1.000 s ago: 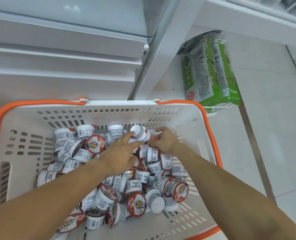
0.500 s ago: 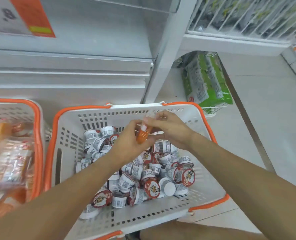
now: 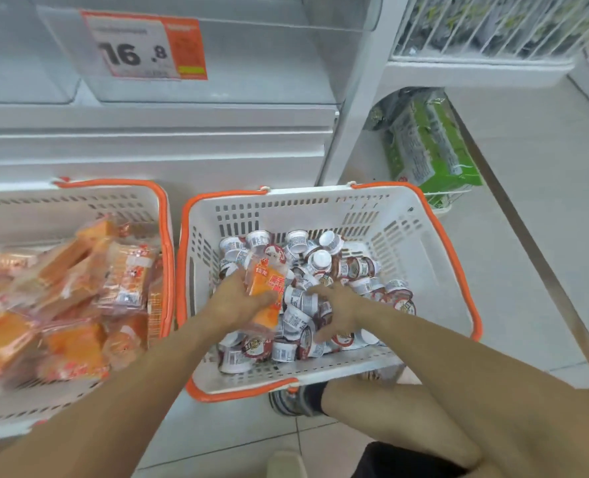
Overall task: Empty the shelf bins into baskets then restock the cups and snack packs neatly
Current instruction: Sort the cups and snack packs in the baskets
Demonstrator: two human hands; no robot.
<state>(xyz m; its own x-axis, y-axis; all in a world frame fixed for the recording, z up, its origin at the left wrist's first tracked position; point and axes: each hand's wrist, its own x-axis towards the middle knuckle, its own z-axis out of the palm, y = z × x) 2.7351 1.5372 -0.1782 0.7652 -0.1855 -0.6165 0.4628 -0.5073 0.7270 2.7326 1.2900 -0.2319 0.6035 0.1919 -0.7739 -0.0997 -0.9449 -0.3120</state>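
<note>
A white basket [image 3: 407,215] with an orange rim stands on the floor and holds several small white cups [image 3: 300,241] with red lids. My left hand [image 3: 238,301] grips an orange snack pack [image 3: 265,288] just above the cups. My right hand [image 3: 338,308] reaches down among the cups with its fingers spread; I cannot tell whether it holds one. To the left, a second white basket [image 3: 79,198] is filled with several orange snack packs [image 3: 79,291].
Clear shelf bins [image 3: 251,70] with a 16.8 price tag [image 3: 144,46] stand behind the baskets. Green packages [image 3: 427,150] sit under the right shelf on a wire rack. My knee and shoe [image 3: 293,398] are just below the cup basket.
The view has pulled back and shifted, bringing the snack basket into sight. My left hand took the orange pack alone; my right hand let go and dropped to the cups.
</note>
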